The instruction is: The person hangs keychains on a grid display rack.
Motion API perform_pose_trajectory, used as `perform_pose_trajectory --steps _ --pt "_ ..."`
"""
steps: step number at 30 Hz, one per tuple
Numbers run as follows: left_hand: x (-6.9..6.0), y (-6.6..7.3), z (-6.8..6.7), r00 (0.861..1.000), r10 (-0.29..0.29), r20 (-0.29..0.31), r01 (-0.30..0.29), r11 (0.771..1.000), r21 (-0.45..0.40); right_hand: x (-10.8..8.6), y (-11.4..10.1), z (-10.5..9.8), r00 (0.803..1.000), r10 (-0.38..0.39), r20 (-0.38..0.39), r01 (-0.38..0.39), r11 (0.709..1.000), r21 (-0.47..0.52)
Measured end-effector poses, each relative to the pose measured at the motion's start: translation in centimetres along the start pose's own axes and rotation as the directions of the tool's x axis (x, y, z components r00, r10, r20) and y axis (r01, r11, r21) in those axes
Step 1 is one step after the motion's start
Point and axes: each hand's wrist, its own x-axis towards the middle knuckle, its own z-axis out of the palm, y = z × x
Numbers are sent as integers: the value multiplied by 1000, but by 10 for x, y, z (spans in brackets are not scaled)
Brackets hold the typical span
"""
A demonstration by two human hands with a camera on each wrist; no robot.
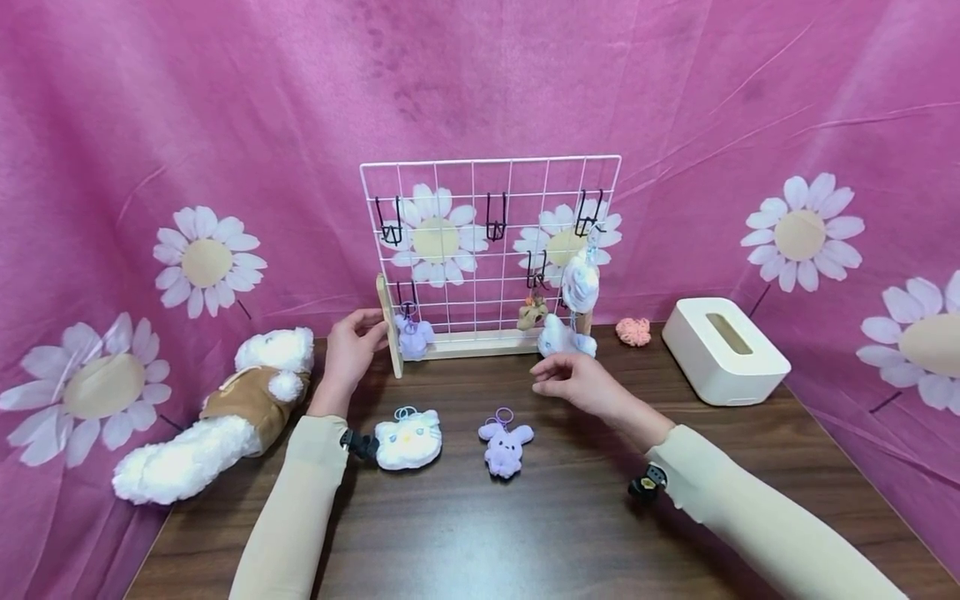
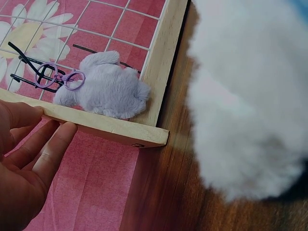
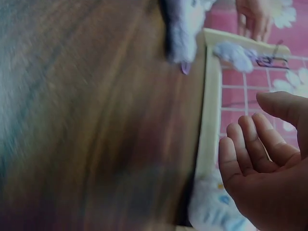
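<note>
My left hand touches the outer face of the wooden side post of a white wire grid rack with its fingertips. Just inside that post a lilac plush keychain hangs by purple rings from a black hook. With loosely bent fingers, my right hand hovers over the table in front of the rack's right part, holding nothing. Behind it is a white plush, partly hidden, below a hanging white plush charm. A small brown charm hangs to their left.
On the table lie a white cat-face plush keychain and a lilac rabbit keychain. A white plush dog in brown clothing lies left. A pink charm and a cream tissue box are right. More black hooks hang on the grid.
</note>
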Motion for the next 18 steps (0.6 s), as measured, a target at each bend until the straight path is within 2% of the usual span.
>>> perform_pose_trajectory --steps 8,18 --pt "0 1 0 1000 1 0 -1 1000 1 3 2 23 993 -19 118 16 1000 24" --pt "1 -1 0 1000 19 -2 -19 1000 -18 11 2 41 985 -21 169 37 995 -89"
